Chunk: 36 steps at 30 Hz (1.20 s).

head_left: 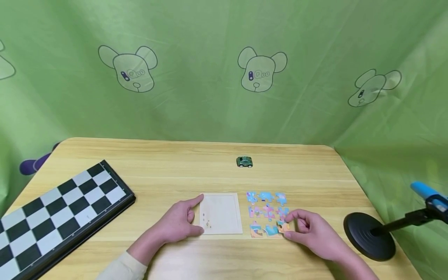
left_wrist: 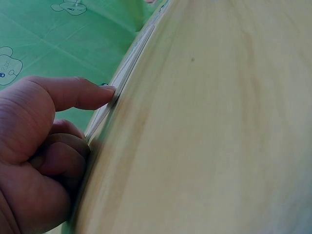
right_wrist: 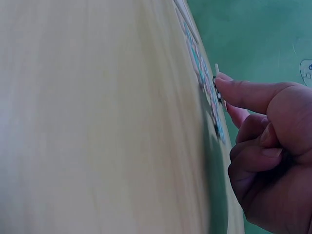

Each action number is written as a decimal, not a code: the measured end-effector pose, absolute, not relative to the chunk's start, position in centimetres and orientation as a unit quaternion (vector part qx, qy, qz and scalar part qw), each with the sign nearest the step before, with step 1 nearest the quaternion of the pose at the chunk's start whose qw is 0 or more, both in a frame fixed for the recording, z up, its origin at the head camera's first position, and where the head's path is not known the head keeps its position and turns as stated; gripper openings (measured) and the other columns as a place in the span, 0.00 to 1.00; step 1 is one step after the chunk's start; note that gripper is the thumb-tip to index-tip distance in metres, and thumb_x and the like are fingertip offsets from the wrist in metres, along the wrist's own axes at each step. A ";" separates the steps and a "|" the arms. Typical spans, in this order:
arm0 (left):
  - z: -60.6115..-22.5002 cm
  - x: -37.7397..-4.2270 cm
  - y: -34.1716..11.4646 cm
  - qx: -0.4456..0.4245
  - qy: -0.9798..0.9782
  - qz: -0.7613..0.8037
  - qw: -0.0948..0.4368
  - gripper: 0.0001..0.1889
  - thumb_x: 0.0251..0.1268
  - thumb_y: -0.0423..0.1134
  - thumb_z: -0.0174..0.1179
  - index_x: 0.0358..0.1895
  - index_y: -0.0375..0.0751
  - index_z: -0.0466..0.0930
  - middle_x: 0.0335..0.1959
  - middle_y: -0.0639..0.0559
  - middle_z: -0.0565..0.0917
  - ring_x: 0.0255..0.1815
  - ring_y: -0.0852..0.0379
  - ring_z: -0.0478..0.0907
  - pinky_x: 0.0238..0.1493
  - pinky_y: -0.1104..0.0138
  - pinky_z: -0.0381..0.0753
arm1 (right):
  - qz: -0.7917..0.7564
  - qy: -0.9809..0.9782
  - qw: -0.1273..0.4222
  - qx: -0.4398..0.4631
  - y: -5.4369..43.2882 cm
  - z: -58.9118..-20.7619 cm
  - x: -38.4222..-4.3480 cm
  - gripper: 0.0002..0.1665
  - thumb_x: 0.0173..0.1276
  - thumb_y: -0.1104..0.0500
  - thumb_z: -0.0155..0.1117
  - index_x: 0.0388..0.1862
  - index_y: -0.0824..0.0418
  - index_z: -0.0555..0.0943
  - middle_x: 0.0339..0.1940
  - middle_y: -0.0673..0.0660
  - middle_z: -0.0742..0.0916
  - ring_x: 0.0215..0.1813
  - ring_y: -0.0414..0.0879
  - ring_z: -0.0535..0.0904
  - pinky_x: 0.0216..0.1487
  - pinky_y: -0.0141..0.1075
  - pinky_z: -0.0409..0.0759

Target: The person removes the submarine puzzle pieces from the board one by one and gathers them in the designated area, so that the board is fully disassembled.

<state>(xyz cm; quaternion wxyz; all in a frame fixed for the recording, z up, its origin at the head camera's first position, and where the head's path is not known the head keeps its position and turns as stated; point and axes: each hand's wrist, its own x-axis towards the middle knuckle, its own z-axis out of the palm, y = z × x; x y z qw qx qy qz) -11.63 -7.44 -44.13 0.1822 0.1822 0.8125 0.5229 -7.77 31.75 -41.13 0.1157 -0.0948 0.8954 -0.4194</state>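
A square, pale puzzle tray [head_left: 221,214] with a thin border line and small marks at its lower left lies mid-table. My left hand [head_left: 178,221] rests at its left side, forefinger at the far corner and thumb at the near one, the other fingers folded. In the left wrist view the thumb [left_wrist: 85,93] presses the tray's edge. Right of the tray, colourful jigsaw pieces [head_left: 266,196] lie spaced in rows. At the near right of these, my right hand [head_left: 315,235] pinches an orange-toned jigsaw piece [head_left: 283,227] between thumb and forefinger. The right wrist view shows it edge-on, tilted.
A black-and-white chessboard [head_left: 66,206] lies slanted at the left. Behind the pieces stands a small green toy car [head_left: 244,161]. A round black stand base [head_left: 369,236] with an arm and blue top occupies the right. A green curtain [head_left: 210,109] hangs behind the table.
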 end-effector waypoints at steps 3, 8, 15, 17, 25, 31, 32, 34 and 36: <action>-44.1 -11.6 -7.4 0.183 0.814 0.521 0.180 0.51 0.47 0.30 0.75 0.76 0.30 0.57 0.12 0.60 0.61 0.12 0.63 0.56 0.23 0.67 0.69 | -0.420 0.895 0.120 -0.093 32.3 -41.3 -7.7 0.19 0.62 0.54 0.76 0.46 0.61 0.80 0.19 0.46 0.63 0.21 0.37 0.59 0.37 0.33 0.68; -44.1 -11.6 -7.4 0.182 0.816 0.519 0.181 0.51 0.46 0.31 0.75 0.76 0.31 0.57 0.11 0.60 0.61 0.11 0.63 0.56 0.22 0.67 0.69 | -0.424 0.890 0.129 -0.103 33.0 -41.5 -7.7 0.19 0.63 0.54 0.75 0.47 0.62 0.80 0.20 0.47 0.62 0.20 0.39 0.58 0.37 0.33 0.68; -44.0 -11.5 -7.5 0.180 0.814 0.521 0.182 0.51 0.46 0.31 0.76 0.76 0.31 0.57 0.11 0.60 0.61 0.11 0.63 0.56 0.22 0.67 0.69 | -0.422 0.891 0.129 -0.111 33.6 -42.0 -7.7 0.19 0.63 0.54 0.75 0.47 0.62 0.80 0.19 0.46 0.62 0.20 0.38 0.58 0.39 0.32 0.70; -44.0 -11.6 -7.6 0.181 0.815 0.520 0.181 0.51 0.46 0.31 0.76 0.76 0.31 0.57 0.11 0.60 0.61 0.11 0.64 0.56 0.23 0.67 0.70 | -0.421 0.891 0.129 -0.112 33.6 -42.1 -7.7 0.19 0.63 0.54 0.75 0.46 0.63 0.80 0.19 0.46 0.62 0.20 0.38 0.58 0.39 0.32 0.70; -44.0 -11.5 -7.5 0.183 0.820 0.512 0.179 0.51 0.47 0.31 0.75 0.76 0.30 0.57 0.12 0.60 0.62 0.12 0.63 0.57 0.25 0.66 0.71 | -0.427 0.887 0.146 -0.097 33.6 -42.1 -7.5 0.21 0.62 0.53 0.75 0.46 0.64 0.80 0.19 0.47 0.62 0.20 0.40 0.57 0.41 0.32 0.71; -44.0 -11.5 -7.4 0.179 0.819 0.513 0.182 0.50 0.47 0.30 0.74 0.76 0.29 0.57 0.12 0.61 0.61 0.12 0.63 0.56 0.29 0.68 0.73 | -0.420 0.892 0.140 -0.091 33.5 -42.2 -7.4 0.21 0.60 0.54 0.77 0.45 0.63 0.80 0.19 0.46 0.61 0.21 0.40 0.57 0.42 0.32 0.73; -44.0 -11.5 -7.4 0.178 0.819 0.514 0.182 0.50 0.47 0.30 0.74 0.76 0.29 0.57 0.12 0.61 0.61 0.12 0.63 0.56 0.29 0.68 0.73 | -0.419 0.893 0.139 -0.090 33.4 -42.2 -7.4 0.21 0.60 0.54 0.78 0.45 0.63 0.80 0.19 0.46 0.61 0.21 0.40 0.57 0.42 0.32 0.72; -44.0 -11.5 -7.4 0.177 0.819 0.515 0.182 0.50 0.47 0.30 0.74 0.76 0.30 0.57 0.12 0.61 0.61 0.12 0.63 0.56 0.28 0.68 0.72 | -0.420 0.893 0.139 -0.085 33.4 -42.1 -7.4 0.21 0.59 0.54 0.78 0.45 0.63 0.81 0.19 0.47 0.61 0.21 0.40 0.57 0.41 0.32 0.71; -44.0 -11.4 -7.5 0.174 0.816 0.520 0.182 0.50 0.47 0.31 0.74 0.76 0.31 0.57 0.12 0.60 0.61 0.12 0.63 0.57 0.24 0.68 0.71 | -0.423 0.893 0.136 -0.076 33.3 -42.1 -7.4 0.22 0.58 0.54 0.79 0.45 0.63 0.81 0.19 0.47 0.62 0.21 0.41 0.57 0.39 0.32 0.70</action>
